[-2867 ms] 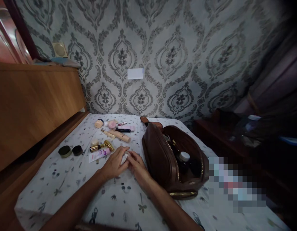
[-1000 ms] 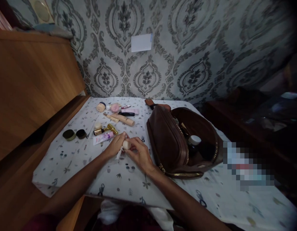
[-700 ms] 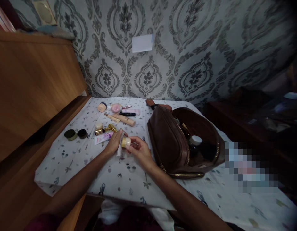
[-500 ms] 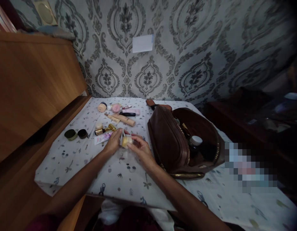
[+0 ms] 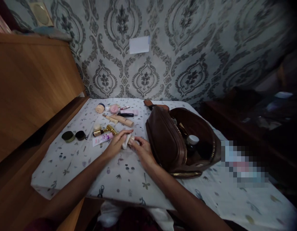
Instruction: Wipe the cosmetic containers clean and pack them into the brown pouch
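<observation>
Tabletop, cloth-draped, spreads across the lower part of my remote view, with a brown bag unzipped on its right side. I see the left hand and right hand close together, just left of the bag, near a pink-and-white tube. Left grip clasps a crumpled white tissue; right grip pinches a small pale jar against it, between the hands.

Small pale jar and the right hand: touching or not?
Touching. The head view shows the right hand gripping the small pale jar, thumb pressed against it.
</observation>
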Available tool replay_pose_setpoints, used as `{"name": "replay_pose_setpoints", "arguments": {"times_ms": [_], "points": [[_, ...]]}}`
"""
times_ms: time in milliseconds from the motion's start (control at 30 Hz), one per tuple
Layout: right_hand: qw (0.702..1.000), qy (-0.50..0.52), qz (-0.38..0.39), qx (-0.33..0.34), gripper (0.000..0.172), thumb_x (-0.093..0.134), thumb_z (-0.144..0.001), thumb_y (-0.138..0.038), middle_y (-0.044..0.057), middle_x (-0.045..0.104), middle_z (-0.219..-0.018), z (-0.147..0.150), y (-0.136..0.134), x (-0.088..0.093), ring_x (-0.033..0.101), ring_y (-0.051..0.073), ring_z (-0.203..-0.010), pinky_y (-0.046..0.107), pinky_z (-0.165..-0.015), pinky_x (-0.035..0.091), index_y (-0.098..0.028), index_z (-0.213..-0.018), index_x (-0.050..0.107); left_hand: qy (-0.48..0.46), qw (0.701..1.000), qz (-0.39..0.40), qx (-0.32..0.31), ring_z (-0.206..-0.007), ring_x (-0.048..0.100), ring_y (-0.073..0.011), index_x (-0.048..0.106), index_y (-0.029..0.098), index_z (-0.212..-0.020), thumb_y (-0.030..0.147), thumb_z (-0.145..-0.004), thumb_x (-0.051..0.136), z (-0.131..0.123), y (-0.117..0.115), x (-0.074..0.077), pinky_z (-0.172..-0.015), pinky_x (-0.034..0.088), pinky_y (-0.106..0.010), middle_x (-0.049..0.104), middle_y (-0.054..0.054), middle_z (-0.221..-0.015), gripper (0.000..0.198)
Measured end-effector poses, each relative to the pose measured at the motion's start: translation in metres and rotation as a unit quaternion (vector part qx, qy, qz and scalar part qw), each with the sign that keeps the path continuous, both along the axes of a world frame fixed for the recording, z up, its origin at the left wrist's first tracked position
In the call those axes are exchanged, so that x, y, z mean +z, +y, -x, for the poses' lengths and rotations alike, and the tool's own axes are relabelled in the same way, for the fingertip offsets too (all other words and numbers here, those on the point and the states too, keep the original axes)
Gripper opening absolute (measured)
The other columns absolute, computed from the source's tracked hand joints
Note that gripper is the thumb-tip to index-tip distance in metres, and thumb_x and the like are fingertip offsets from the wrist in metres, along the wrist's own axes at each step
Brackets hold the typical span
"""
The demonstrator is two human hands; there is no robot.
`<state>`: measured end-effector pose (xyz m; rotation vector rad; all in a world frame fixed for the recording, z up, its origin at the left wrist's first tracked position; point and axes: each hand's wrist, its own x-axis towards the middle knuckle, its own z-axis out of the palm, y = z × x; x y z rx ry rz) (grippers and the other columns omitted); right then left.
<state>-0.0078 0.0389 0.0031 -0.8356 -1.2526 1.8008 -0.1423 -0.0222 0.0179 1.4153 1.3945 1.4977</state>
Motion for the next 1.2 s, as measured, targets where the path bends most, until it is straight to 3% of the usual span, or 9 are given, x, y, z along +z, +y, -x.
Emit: {"name": "replay_pose_setpoints", "arguments": {"times_ms": [67,133,267,400,467,600,800,1033,1200], "points": [[0.997,0.054,0.063,0.005,0.037,0.085,-0.057,-0.044,0.0,0.067,-0.077,0.001,0.0,0.001,0.059,0.016,-0.071,0.029,-0.072,0.046,-0.018,-0.08,0.071,0.147,0.989,-0.023,-0.007,-0.135,0.047,-0.0252,0.054,0.021,-0.13,0.041,-0.1,0.04,-0.003,-0.002,-0.002,-0.115,0.034,-0.042,0.053,-0.01,-0.144,0.039],[0.989,0.1,0.106,0.02,0.037,0.088,-0.053,-0.043,0.0,0.066,-0.074,0.001,0.0,0.002,0.059,0.015,-0.071,0.029,-0.073,0.048,-0.018,-0.072,0.07,0.26,0.965,-0.041,-0.006,-0.135,0.046,-0.0251,0.047,0.02,-0.137,0.039,-0.101,0.037,-0.004,-0.003,-0.005,-0.115,0.035,-0.042,0.051,-0.012,-0.143,0.042],[0.981,0.119,0.131,0.077,0.038,0.088,-0.053,-0.047,0.0,0.064,-0.065,0.0,-0.003,0.004,0.058,0.014,-0.068,0.027,-0.068,0.048,-0.017,-0.068,0.07,0.43,0.902,-0.038,0.033,-0.107,0.062,-0.0251,0.047,0.016,-0.131,0.04,-0.101,0.033,-0.002,-0.004,-0.011,-0.091,0.053,-0.04,0.06,-0.014,-0.118,0.04],[0.982,0.097,0.128,0.1,0.04,0.084,-0.058,-0.052,0.0,0.064,-0.064,-0.001,-0.007,0.003,0.056,0.014,-0.066,0.026,-0.063,0.046,-0.016,-0.066,0.069,0.511,0.855,-0.031,0.076,-0.083,0.064,-0.024,0.053,0.015,-0.115,0.041,-0.101,0.031,0.0,-0.005,-0.011,-0.071,0.053,-0.036,0.061,-0.011,-0.098,0.036],[0.986,0.086,0.105,0.099,0.04,0.082,-0.06,-0.054,0.001,0.064,-0.068,-0.001,-0.009,0.002,0.057,0.014,-0.068,0.026,-0.063,0.045,-0.017,-0.068,0.069,0.5,0.861,-0.036,0.087,-0.081,0.063,-0.0235,0.053,0.016,-0.107,0.039,-0.101,0.03,-0.001,-0.006,-0.009,-0.069,0.051,-0.035,0.061,-0.01,-0.091,0.033],[0.999,0.013,-0.022,0.039,0.036,0.079,-0.064,-0.051,0.002,0.064,-0.079,-0.001,-0.01,-0.001,0.057,0.016,-0.075,0.027,-0.068,0.045,-0.019,-0.08,0.072,0.403,0.91,-0.016,0.094,-0.07,0.057,-0.0193,0.048,0.021,-0.092,0.033,-0.1,0.027,-0.005,-0.009,-0.002,-0.067,0.045,-0.032,0.055,-0.002,-0.075,0.026],[0.978,-0.039,-0.202,0.038,0.03,0.074,-0.071,-0.043,0.004,0.067,-0.093,-0.003,-0.005,0.0,0.06,0.02,-0.087,0.032,-0.08,0.047,-0.02,-0.091,0.069,0.219,0.969,-0.001,0.111,-0.065,0.046,-0.0166,0.038,0.024,-0.078,0.04,-0.101,0.024,-0.009,-0.006,-0.001,-0.065,0.037,-0.031,0.044,0.002,-0.068,0.032],[0.965,-0.035,-0.257,0.044,0.028,0.069,-0.072,-0.032,0.004,0.067,-0.099,-0.004,-0.007,0.006,0.06,0.02,-0.089,0.03,-0.074,0.048,-0.022,-0.098,0.066,0.173,0.977,0.02,0.124,-0.068,0.044,-0.0163,0.036,0.024,-0.072,0.055,-0.099,0.019,-0.005,0.002,-0.007,-0.067,0.04,-0.031,0.045,0.002,-0.069,0.045],[0.967,-0.068,-0.242,0.032,0.042,0.069,-0.072,-0.036,0.004,0.066,-0.1,-0.004,-0.007,0.005,0.06,0.02,-0.089,0.03,-0.073,0.048,-0.022,-0.111,0.061,0.165,0.978,0.03,0.126,-0.068,0.044,-0.0164,0.037,0.023,-0.072,0.06,-0.098,0.019,-0.005,0.002,-0.006,-0.066,0.04,-0.031,0.046,0.002,-0.068,0.048]]}}
